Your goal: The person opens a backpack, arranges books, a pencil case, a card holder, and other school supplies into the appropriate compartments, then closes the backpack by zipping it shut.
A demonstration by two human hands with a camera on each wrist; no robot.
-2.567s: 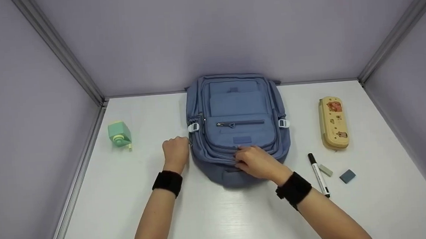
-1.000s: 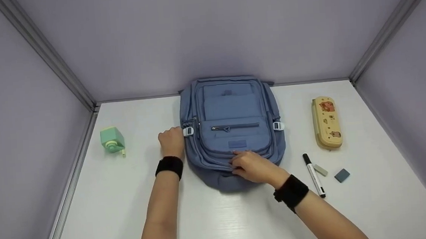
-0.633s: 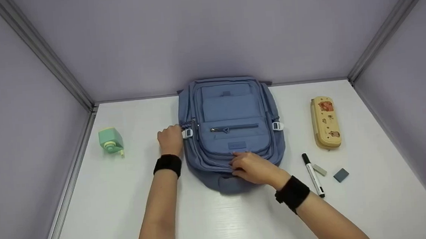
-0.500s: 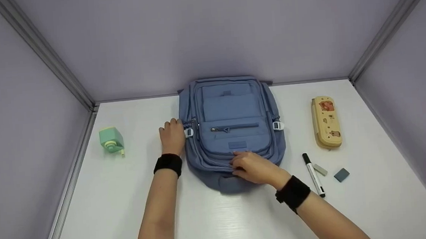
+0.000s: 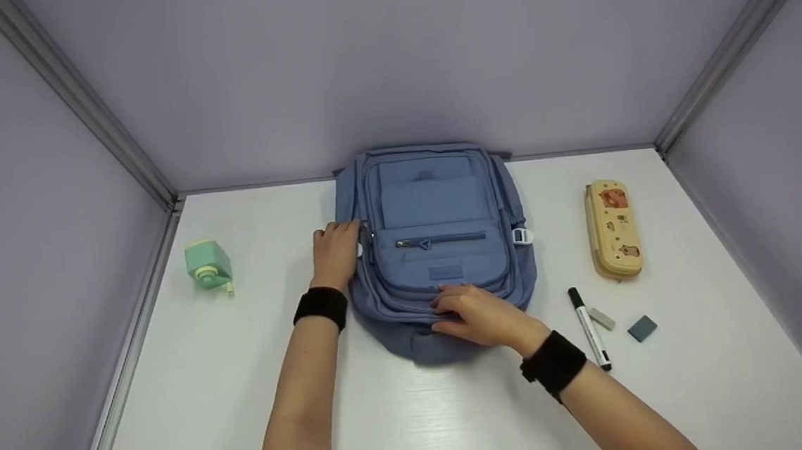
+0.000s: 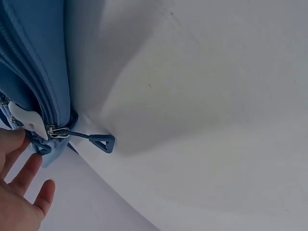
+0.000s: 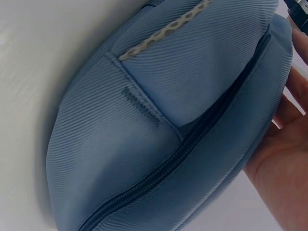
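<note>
A blue backpack lies flat on the white table, its front pockets facing up. My left hand is against the backpack's left side by the white buckle, fingers straight. In the left wrist view the fingers touch the bag's edge beside the white buckle, and a blue zipper pull hangs loose, unheld. My right hand rests on the near end of the backpack, pressing it down. The right wrist view shows the palm against the backpack next to a zip seam.
A green square dispenser stands at the left. A yellow pencil case, a black-capped marker, a grey eraser and a blue-grey eraser lie at the right. Lilac walls close three sides.
My left hand slid away from me along the backpack's left side, then uncurled from a fist and shifted right onto the buckle. The right hand stayed on the near end.
</note>
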